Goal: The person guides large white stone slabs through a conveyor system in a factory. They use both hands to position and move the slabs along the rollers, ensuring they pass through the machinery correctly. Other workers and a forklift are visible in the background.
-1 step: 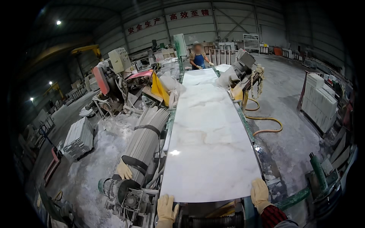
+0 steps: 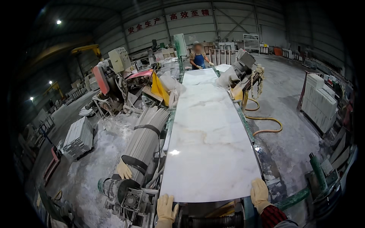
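Observation:
A long, glossy white marble-look slab (image 2: 205, 159) with faint veins stretches away from me on a green-framed machine bed. At its near left corner my left hand (image 2: 166, 211), in a cream glove, rests with fingers extended and thumb apart. My right hand (image 2: 260, 194), gloved alike below a red-and-black checked cuff, lies against the near right corner with its fingers stretched forward. Neither hand visibly wraps around the slab; their undersides are hidden. Beyond the far end stands a person (image 2: 199, 59) in a blue apron, hands near the slab.
On the left lie a strapped bundle of long strips (image 2: 142, 140), a loose glove (image 2: 124, 169) and a motor (image 2: 119, 192). Machine heads with a yellow flap (image 2: 159, 90) flank the slab. A yellow hose (image 2: 270, 121) loops over the right floor; stacked slabs (image 2: 318, 102) stand beyond.

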The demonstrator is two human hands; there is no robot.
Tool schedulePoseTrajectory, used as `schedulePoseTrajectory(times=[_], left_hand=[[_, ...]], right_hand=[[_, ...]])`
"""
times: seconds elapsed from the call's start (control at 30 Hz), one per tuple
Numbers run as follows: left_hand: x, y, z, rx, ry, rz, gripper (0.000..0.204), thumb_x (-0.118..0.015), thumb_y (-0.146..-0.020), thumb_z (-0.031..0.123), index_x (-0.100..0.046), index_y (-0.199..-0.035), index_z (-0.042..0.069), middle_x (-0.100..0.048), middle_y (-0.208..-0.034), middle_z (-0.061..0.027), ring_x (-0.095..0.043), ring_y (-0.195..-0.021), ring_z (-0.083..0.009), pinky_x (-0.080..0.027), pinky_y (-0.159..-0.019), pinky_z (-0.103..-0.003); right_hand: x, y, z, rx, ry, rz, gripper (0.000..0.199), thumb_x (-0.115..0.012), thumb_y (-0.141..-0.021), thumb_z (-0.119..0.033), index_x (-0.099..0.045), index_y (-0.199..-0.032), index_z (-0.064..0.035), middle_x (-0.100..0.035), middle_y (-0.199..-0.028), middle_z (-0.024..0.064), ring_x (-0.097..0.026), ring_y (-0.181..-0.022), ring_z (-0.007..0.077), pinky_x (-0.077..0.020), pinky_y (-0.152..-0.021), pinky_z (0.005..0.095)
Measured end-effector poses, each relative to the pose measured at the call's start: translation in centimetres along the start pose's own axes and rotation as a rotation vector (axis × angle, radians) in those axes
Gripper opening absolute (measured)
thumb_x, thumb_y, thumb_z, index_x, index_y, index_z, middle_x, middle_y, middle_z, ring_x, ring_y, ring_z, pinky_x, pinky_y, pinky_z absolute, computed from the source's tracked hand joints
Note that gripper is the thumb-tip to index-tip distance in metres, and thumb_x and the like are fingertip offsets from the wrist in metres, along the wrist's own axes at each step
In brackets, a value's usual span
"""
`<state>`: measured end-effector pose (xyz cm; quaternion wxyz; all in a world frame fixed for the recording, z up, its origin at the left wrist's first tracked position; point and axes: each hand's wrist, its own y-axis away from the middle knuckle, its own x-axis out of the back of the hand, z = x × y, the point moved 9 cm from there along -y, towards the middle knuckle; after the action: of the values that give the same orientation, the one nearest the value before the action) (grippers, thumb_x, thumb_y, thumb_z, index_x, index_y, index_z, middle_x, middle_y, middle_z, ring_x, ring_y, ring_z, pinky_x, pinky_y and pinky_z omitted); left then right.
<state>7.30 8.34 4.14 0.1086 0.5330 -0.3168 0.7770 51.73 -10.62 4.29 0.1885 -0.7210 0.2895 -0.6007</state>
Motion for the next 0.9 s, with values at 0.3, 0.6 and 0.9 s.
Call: schedulePoseTrajectory(times=[0.3,0.6,0.9], left_hand=[[0.6,0.0,0.5,-0.002,-0.028,0.010,0.052,-0.079,-0.087,0.029,-0.060,-0.131,0.008,-0.056,-0.131,-0.0214,-0.052,-0.120,-0.0444,-0.043,-0.104,-0.054],[-0.4,0.7,0.0,0.003,-0.031,-0.008,0.056,-0.078,-0.089,0.031,-0.060,-0.136,0.005,-0.055,-0.138,-0.0249,-0.051,-0.127,-0.0467,-0.040,-0.112,-0.057],[-1.6,1.4,-0.4,-0.033,-0.122,0.028,0.060,-0.078,-0.092,0.034,-0.059,-0.141,0.005,-0.058,-0.140,-0.0272,-0.053,-0.128,-0.0499,-0.040,-0.115,-0.058]], right_hand=[[0.2,0.0,0.1,-0.044,-0.035,-0.052,0.036,-0.066,-0.087,-0.012,-0.065,-0.120,0.0009,-0.065,-0.120,0.0267,-0.060,-0.117,0.0489,-0.0480,-0.105,0.0574],[0.1,0.8,-0.1,0.002,0.037,-0.004,0.035,-0.066,-0.088,-0.014,-0.066,-0.120,-0.0003,-0.065,-0.122,0.0270,-0.060,-0.118,0.0487,-0.0476,-0.107,0.0572],[-0.1,1.8,0.5,-0.038,0.072,-0.029,0.035,-0.067,-0.089,-0.017,-0.067,-0.121,-0.0017,-0.067,-0.124,0.0248,-0.061,-0.118,0.0468,-0.0478,-0.108,0.0564]])
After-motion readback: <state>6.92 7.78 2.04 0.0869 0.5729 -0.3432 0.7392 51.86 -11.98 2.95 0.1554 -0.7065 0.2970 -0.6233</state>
